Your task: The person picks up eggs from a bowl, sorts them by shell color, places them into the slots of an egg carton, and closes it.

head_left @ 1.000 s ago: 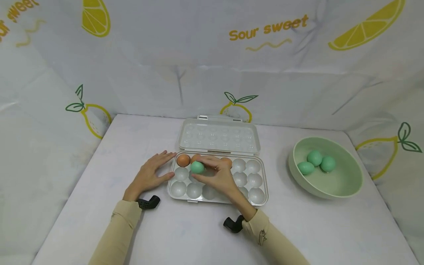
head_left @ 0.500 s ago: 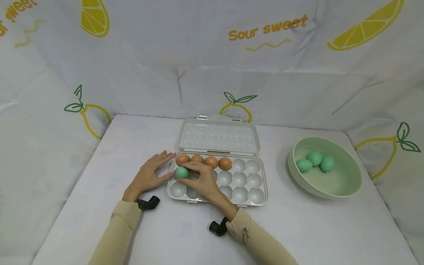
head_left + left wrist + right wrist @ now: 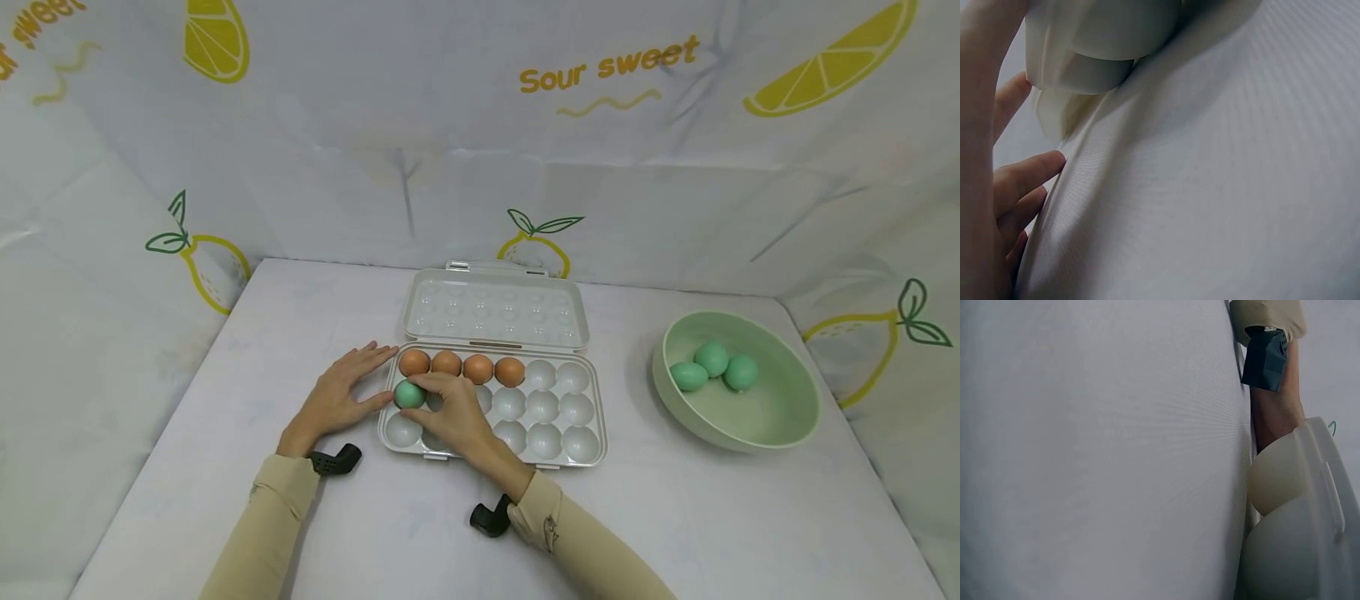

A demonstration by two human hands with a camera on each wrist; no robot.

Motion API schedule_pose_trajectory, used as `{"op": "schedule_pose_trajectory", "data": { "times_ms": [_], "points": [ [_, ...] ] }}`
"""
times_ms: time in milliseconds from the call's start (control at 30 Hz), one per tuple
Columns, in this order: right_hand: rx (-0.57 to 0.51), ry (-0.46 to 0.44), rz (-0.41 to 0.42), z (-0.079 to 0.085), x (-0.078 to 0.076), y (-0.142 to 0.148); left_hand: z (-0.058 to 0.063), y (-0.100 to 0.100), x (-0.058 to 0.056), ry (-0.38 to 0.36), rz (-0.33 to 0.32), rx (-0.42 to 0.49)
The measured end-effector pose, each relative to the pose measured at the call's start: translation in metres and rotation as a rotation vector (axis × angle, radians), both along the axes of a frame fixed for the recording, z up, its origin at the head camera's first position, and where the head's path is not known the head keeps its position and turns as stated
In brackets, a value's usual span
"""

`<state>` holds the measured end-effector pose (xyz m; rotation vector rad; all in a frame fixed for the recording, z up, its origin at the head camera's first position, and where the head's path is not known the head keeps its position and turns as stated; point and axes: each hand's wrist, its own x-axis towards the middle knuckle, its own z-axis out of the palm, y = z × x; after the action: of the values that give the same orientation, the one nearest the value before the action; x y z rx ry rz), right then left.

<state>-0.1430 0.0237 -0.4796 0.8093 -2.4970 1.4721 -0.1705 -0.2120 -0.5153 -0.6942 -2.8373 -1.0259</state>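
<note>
In the head view my right hand (image 3: 457, 417) pinches a green egg (image 3: 408, 394) between thumb and fingers, at the leftmost cup of the middle row of a white egg box (image 3: 596, 454). Behind it, several brown eggs (image 3: 478, 368) sit side by side in the back row from the left end. My left hand (image 3: 335, 400) rests at the box's left side with straight, spread fingers, the thumb and a fingertip at its rim. In the left wrist view, fingers (image 3: 1032, 178) lie on the cloth beside the egg box's underside (image 3: 1094, 75).
The box's clear lid (image 3: 495, 308) lies folded back behind it. At the right of the table (image 3: 615, 533) stands a light green bowl (image 3: 780, 408) holding three green eggs (image 3: 712, 358). A white cloth with lemon prints hangs behind.
My right hand has carried the green egg leftward and lowered it to the left end of the middle row, uncovering the brown eggs. The left hand has stayed still.
</note>
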Motion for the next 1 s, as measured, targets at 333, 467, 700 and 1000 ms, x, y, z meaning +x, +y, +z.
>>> {"op": "schedule_pose_trajectory", "data": {
  "times_ms": [333,467,700,1000],
  "points": [
    [0.024,0.004,0.014,0.002,0.001,0.001,0.001,0.0,0.001,-0.008,0.008,-0.012],
    [0.018,-0.028,0.009,0.005,0.001,0.004,0.0,0.001,0.0,-0.004,0.005,-0.018],
    [-0.103,-0.085,0.066,0.021,-0.003,0.022,0.002,0.002,-0.001,0.038,-0.008,-0.027],
    [-0.199,-0.142,0.107,0.026,-0.004,0.052,0.0,0.0,-0.001,0.032,-0.002,-0.01]
  ]
}}
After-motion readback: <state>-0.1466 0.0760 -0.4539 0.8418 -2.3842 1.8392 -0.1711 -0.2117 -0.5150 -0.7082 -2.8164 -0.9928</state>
